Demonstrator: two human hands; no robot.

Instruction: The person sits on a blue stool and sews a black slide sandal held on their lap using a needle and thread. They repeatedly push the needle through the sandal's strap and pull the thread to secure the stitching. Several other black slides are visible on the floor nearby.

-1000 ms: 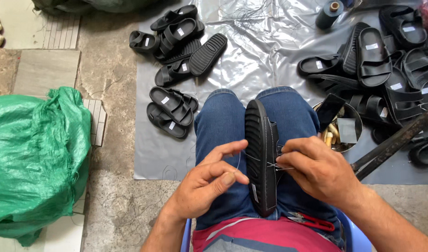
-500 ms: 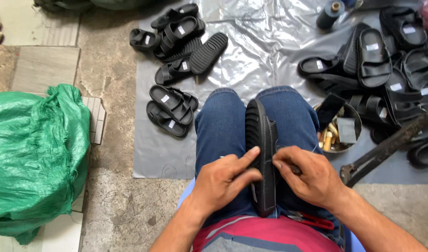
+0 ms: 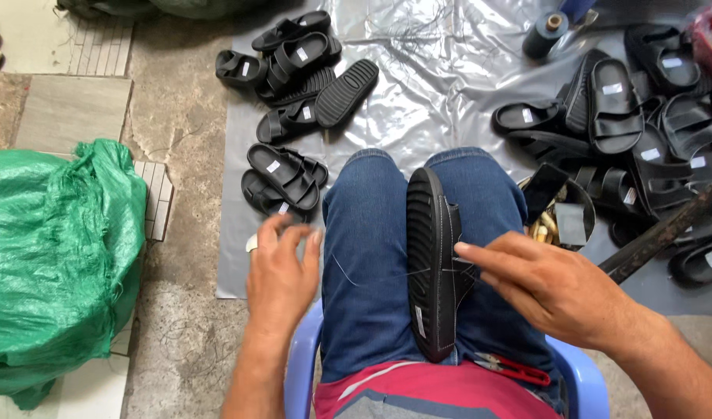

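A black sandal (image 3: 430, 256) stands on edge between my knees on my blue jeans, sole to the left, strap to the right. My right hand (image 3: 550, 291) pinches the strap with its fingertips. Off the left of my thigh, my left hand (image 3: 282, 271) is drawn away with its fingers close together. A thin thread (image 3: 364, 281) runs from it across my jeans to the sandal. Red-handled snips (image 3: 515, 368) lie on my lap below the right hand.
A grey plastic sheet (image 3: 449, 85) on the floor carries piles of black sandals at the left (image 3: 294, 54) and right (image 3: 635, 116), plus a dark thread spool (image 3: 544, 35). A green sack (image 3: 53, 256) sits far left. A dark bar (image 3: 666, 229) leans at the right.
My left hand has left the sandal and swung out to the left, drawing the thread with it. The right hand has stayed at the strap.
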